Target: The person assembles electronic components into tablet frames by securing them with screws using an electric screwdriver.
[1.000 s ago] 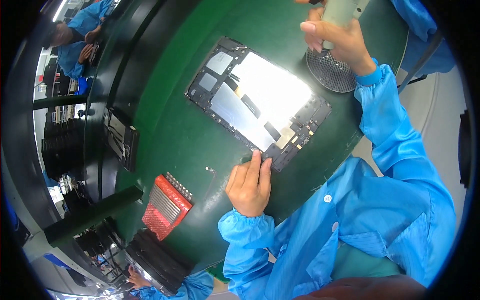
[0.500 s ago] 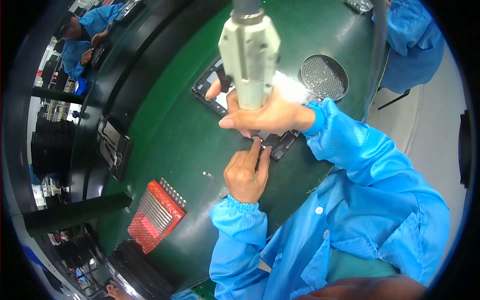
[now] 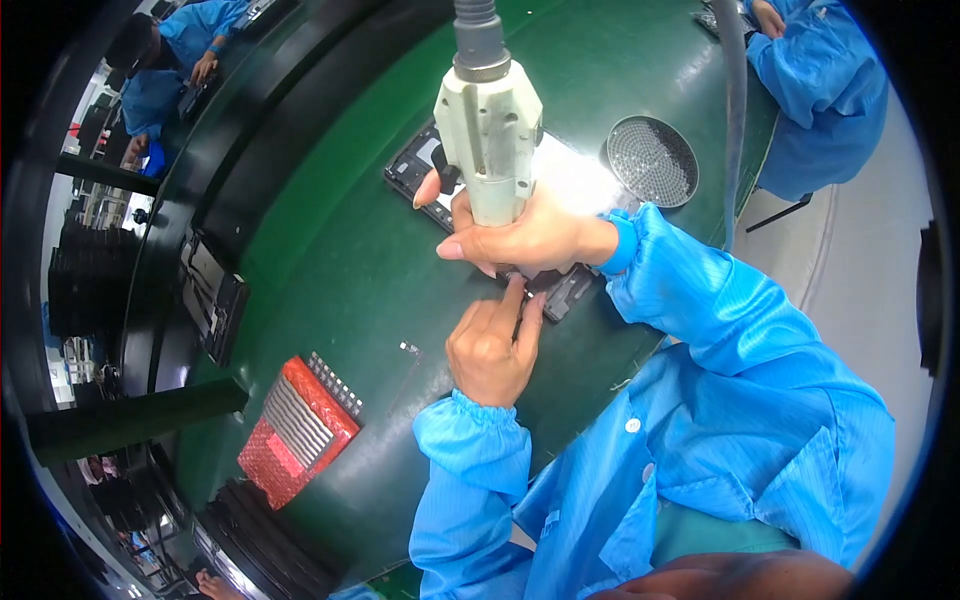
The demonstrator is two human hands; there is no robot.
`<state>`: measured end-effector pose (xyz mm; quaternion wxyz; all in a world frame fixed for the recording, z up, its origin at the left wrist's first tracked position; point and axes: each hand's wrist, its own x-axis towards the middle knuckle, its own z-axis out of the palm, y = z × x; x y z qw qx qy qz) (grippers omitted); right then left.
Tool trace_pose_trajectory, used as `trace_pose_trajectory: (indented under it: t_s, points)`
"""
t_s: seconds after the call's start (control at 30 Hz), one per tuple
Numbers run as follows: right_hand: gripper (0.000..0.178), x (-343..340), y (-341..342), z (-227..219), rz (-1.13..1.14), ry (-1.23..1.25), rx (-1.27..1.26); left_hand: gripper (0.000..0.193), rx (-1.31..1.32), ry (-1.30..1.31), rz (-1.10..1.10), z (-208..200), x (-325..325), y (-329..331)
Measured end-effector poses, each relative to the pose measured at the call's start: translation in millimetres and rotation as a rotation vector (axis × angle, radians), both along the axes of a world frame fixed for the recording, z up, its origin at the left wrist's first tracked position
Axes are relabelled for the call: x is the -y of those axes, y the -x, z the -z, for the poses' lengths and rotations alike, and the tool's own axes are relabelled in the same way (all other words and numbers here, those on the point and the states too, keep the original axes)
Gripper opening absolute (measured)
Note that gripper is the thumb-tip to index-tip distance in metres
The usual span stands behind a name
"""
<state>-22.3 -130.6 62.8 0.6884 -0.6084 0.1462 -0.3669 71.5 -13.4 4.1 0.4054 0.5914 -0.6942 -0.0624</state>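
A white powered screwdriver (image 3: 490,145) is upright in my right hand (image 3: 525,235), whose fingers wrap its lower end. Its tip is hidden behind the hand. Beneath lies an opened flat electronic device (image 3: 405,170), tablet-like, with a dark frame and a pale panel partly covered by my hand and glare. At its near edge, my left hand (image 3: 492,345) has the index fingertip and thumb pressed on the dark frame, with a small bright part between them. The other left fingers are bent. A grey hose (image 3: 480,35) rises from the screwdriver's top.
A round dish of small metal pieces (image 3: 650,160) stands beyond the device. At left lie a red bubble-wrap pack with metal strips (image 3: 300,430), a thin small part (image 3: 410,348) and another opened device (image 3: 213,300). A cable (image 3: 735,130) hangs at right. Co-workers in blue (image 3: 825,90) sit nearby.
The screwdriver's upper body has shifted slightly left and down in view, showing more hose. My hands stay almost in place at the device. The co-worker at upper left has moved their hands.
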Motion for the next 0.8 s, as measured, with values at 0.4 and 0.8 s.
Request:
trace_pose_trajectory:
  t_s: [0.4, 0.8]
  points:
    - [0.032, -7.4, -3.2, 18.8, 0.043, 0.144, -0.052, 0.019, -0.034, 0.007, -0.007, 0.3, -2.2, 2.4]
    - [0.036, -9.4, -7.4, 19.0, 0.095, 0.128, 0.050, 0.019, -0.006, 0.039, 0.007, 1.2, -2.1, -1.2]
